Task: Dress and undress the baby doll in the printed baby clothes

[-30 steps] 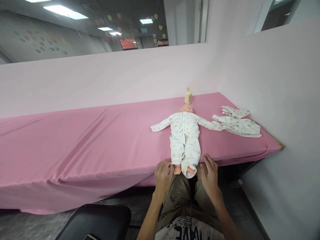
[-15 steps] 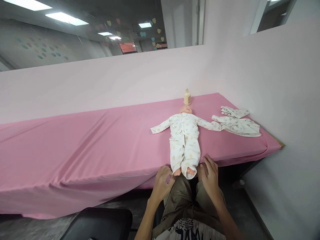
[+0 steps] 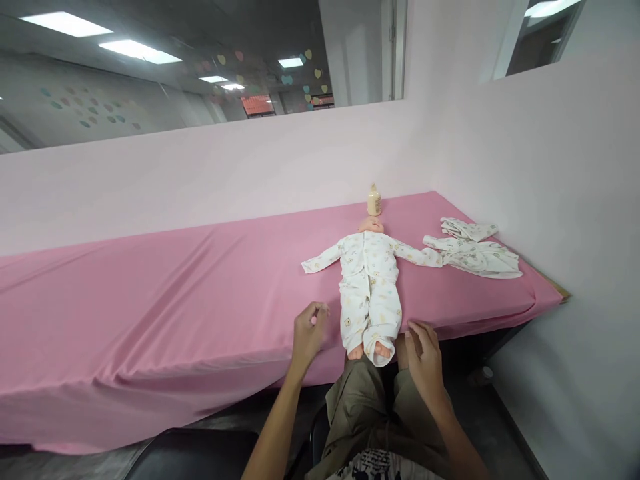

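A baby doll (image 3: 371, 225) lies on its back, dressed in a white patterned outfit (image 3: 370, 277), with both arms spread and its bare feet at the table's front edge. Left of the doll's legs, my left hand (image 3: 308, 333) hovers over the pink cloth, loosely curved with a gap between thumb and fingers, holding nothing. My right hand (image 3: 425, 357) is by the table edge, right of the doll's feet. Its fingers are bent but apart, and no object shows in them. Neither hand touches the doll's clothing.
A pink cloth (image 3: 240, 287) covers the long table against the wall. Behind the doll's head stands a cream pump bottle (image 3: 374, 201). White patterned baby clothes (image 3: 480, 257) lie at the right. A black chair (image 3: 193, 457) is at the lower left.
My left hand has moved up and left, away from the doll's feet and over the cloth. My right hand stays beside the feet. The whole view has shifted slightly.
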{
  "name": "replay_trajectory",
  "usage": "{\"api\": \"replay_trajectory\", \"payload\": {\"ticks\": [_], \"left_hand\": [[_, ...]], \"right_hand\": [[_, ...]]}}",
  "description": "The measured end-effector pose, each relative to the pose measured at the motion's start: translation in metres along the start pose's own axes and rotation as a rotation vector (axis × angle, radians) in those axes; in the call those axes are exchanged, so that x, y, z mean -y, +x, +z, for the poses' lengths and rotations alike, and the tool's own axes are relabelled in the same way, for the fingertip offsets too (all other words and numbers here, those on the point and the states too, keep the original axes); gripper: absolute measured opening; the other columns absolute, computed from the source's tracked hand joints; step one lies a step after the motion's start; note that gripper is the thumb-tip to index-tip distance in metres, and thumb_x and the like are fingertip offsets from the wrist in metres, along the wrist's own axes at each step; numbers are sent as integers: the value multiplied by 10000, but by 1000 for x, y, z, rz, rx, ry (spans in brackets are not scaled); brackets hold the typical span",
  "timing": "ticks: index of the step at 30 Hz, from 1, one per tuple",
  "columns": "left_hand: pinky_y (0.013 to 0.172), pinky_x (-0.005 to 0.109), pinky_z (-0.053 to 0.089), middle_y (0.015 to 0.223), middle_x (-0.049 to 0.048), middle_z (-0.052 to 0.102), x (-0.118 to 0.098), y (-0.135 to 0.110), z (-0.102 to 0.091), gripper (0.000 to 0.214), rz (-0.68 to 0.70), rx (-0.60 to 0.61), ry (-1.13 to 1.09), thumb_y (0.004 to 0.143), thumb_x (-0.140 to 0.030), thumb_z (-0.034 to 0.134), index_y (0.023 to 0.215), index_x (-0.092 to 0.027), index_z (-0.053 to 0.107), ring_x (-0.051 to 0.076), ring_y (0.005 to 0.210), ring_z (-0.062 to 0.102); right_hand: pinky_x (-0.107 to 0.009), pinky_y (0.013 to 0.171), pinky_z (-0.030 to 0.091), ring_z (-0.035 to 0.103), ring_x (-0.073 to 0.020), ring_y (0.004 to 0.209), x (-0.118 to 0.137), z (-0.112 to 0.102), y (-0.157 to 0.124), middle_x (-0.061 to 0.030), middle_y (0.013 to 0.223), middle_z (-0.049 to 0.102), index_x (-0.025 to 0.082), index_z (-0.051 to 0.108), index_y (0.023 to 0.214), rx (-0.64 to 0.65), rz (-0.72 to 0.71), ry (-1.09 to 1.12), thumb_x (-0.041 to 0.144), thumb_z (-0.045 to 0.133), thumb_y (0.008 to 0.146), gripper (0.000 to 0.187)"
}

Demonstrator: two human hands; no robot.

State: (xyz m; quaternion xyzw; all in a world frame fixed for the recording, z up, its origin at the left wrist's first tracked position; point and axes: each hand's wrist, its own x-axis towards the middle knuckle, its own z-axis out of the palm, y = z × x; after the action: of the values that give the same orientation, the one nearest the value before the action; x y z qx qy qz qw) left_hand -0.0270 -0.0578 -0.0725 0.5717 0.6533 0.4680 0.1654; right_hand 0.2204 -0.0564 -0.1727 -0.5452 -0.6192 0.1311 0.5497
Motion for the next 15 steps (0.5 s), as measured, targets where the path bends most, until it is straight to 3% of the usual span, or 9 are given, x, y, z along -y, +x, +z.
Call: {"api": "replay_trajectory", "payload": {"ticks": [4, 8, 12, 15], "left_hand": [[649, 253, 429, 745, -2, 629, -19, 52, 7, 241, 61, 30, 57, 876, -328, 437, 737, -192, 579, 146, 706, 565], [691, 269, 452, 797, 17, 660, -36, 110, 31, 245, 160, 94, 114, 893, -310, 426, 806, -188, 620, 152, 724, 584], [854, 315, 461, 1058, 83, 669, -41, 168, 61, 281, 233, 137, 239, 881, -208, 424, 1059, -159, 637, 181, 893, 609], [907, 346, 453, 1149, 119, 643, -36, 193, 81, 344, 227, 120, 275, 866, -141, 399, 1124, -138, 626, 209, 988, 598]], "right_hand": [[-428, 838, 497, 603, -257, 937, 21, -8, 33, -114, 964, 666, 185, 642, 953, 12, 27, 27, 391, 433, 923, 295], [-412, 820, 492, 595, -267, 912, 58, -3, 102, -114, 940, 657, 191, 618, 972, 136, 17, 58, 426, 430, 914, 307], [-376, 849, 473, 599, -218, 894, 92, 39, 184, -61, 916, 640, 137, 542, 1149, 239, -27, -15, 369, 423, 912, 352], [-369, 866, 462, 583, -239, 1000, 103, 82, 227, -113, 1078, 616, 125, 529, 1157, 363, -71, -238, 311, 440, 907, 324]]}}
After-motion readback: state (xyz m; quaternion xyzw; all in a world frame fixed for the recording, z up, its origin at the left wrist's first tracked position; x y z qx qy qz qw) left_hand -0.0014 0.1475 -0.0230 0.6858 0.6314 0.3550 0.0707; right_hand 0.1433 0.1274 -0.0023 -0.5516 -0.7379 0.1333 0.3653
